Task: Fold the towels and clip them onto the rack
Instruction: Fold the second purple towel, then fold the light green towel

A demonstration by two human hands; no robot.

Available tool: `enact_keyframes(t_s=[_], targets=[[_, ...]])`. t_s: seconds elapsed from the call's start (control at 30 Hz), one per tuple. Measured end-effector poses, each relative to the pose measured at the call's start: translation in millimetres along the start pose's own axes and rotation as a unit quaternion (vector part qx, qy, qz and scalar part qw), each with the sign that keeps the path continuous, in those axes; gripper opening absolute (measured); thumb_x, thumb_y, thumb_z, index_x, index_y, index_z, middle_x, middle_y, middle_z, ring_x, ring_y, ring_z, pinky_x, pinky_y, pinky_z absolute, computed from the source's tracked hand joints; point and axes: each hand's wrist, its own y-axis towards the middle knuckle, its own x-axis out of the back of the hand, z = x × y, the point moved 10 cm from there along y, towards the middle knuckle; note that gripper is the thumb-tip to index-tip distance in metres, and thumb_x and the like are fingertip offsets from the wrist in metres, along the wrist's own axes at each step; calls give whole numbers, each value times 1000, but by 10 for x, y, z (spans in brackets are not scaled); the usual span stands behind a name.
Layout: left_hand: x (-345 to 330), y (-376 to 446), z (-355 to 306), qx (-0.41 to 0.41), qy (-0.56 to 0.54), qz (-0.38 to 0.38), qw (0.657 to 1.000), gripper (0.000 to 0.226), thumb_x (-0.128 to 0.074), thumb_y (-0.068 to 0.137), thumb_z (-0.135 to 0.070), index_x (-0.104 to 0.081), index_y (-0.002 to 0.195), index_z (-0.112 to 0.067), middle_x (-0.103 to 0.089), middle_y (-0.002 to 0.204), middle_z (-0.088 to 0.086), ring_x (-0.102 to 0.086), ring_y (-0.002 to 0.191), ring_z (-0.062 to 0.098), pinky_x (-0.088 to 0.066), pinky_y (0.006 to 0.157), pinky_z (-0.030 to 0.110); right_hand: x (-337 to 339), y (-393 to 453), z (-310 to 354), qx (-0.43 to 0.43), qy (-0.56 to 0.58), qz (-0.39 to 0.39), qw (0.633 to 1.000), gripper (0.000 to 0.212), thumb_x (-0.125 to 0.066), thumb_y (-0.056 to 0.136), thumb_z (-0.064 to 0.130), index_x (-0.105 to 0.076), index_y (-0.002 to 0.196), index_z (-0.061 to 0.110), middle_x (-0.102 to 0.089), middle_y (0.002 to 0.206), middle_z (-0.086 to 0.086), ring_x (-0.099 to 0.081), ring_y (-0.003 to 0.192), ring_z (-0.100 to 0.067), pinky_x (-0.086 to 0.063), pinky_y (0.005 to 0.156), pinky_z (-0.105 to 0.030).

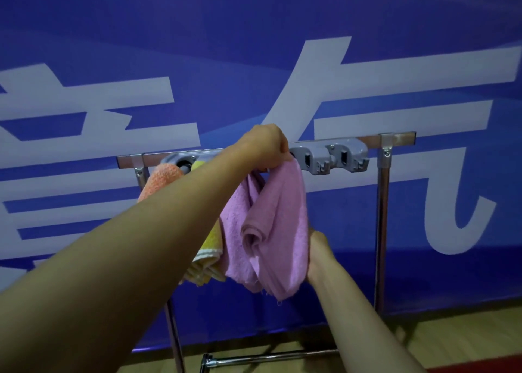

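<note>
A metal rack (382, 192) stands before me, with a grey clip strip (330, 155) fixed along its top bar. My left hand (264, 145) grips the bunched top of a pink towel (271, 231) at the strip's middle. My right hand (317, 254) reaches behind the towel's lower right edge; its fingers are hidden by the cloth. An orange towel (161, 179) hangs at the left end of the strip. A yellow towel (210, 248) with a white stripe hangs beside it, partly hidden by my left arm.
A blue banner (254, 62) with large white characters fills the wall behind the rack. Two grey clips (346, 158) on the right part of the strip hold nothing. The rack's lower bar (271, 357) runs above a wooden floor (452, 333).
</note>
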Motion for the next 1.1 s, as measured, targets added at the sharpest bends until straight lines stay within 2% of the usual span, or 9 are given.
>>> enact_keyframes(t_s=[0.17,0.37,0.4,0.5,0.57,0.67,0.77,0.97,1.1], targets=[[-19,3,-17,-12,2,19,1000,23,-67,95,-9,-71,82,-28,-77,97,6,-71,80,24,-46,55,22,73,39,-70,0,-3,-1,1000,38,-56,105,34,-63,75,11,-62,61,-5,-60,65,-25,-51,68,-36],[0,-67,9,-18,-32,-4,999,19,-64,96,-10,-74,94,-26,-76,98,4,-69,62,12,-46,47,15,44,92,-82,21,-32,10,999,36,-57,105,33,-67,83,7,-65,63,-5,-63,66,-24,-54,67,-35],[7,-94,5,-23,-38,-9,999,15,-65,97,-15,-75,96,-25,-77,98,4,-69,63,12,-48,52,16,43,107,-85,25,-33,8,999,37,-57,106,33,-67,82,7,-66,62,-5,-63,67,-24,-54,69,-37],[46,-180,-18,-46,-41,-31,998,18,-66,99,-30,-79,106,-20,-76,105,3,-68,92,19,-50,76,27,10,137,-89,27,-21,8,999,38,-56,107,32,-67,80,8,-68,61,-4,-64,69,-25,-55,75,-40],[43,-236,-18,-58,-51,-17,997,20,-72,95,-38,-80,105,-22,-76,103,0,-67,97,18,-51,82,28,3,183,-122,24,-15,8,1000,38,-56,107,33,-68,80,8,-69,60,-4,-65,71,-26,-56,76,-41],[6,-301,-21,-77,-38,39,996,18,-77,92,-33,-81,109,-27,-71,94,-7,-67,93,15,-48,82,24,-10,198,-156,24,-7,16,1000,36,-56,106,31,-68,81,9,-68,62,-4,-65,69,-24,-56,75,-40],[-23,-323,-75,-83,-6,44,996,22,-79,91,-24,-80,113,-26,-66,86,-13,-62,87,13,-45,81,23,-28,219,-172,26,-20,18,999,33,-58,105,33,-71,87,8,-71,75,-8,-67,75,-27,-57,79,-43],[-121,-337,-161,-41,0,-14,999,17,-77,90,-12,-81,106,-14,-74,109,12,-69,102,30,-55,87,33,-66,301,-212,34,-75,44,996,25,-42,109,24,-60,96,12,-64,95,-10,-63,80,-25,-52,81,-42],[-111,-452,-192,-53,4,-39,998,19,-68,95,-11,-77,112,-12,-66,120,12,-63,110,30,-40,79,27,-43,215,-174,44,-61,41,996,24,-42,110,22,-59,107,5,-68,93,-14,-63,83,-29,-53,79,-41]])
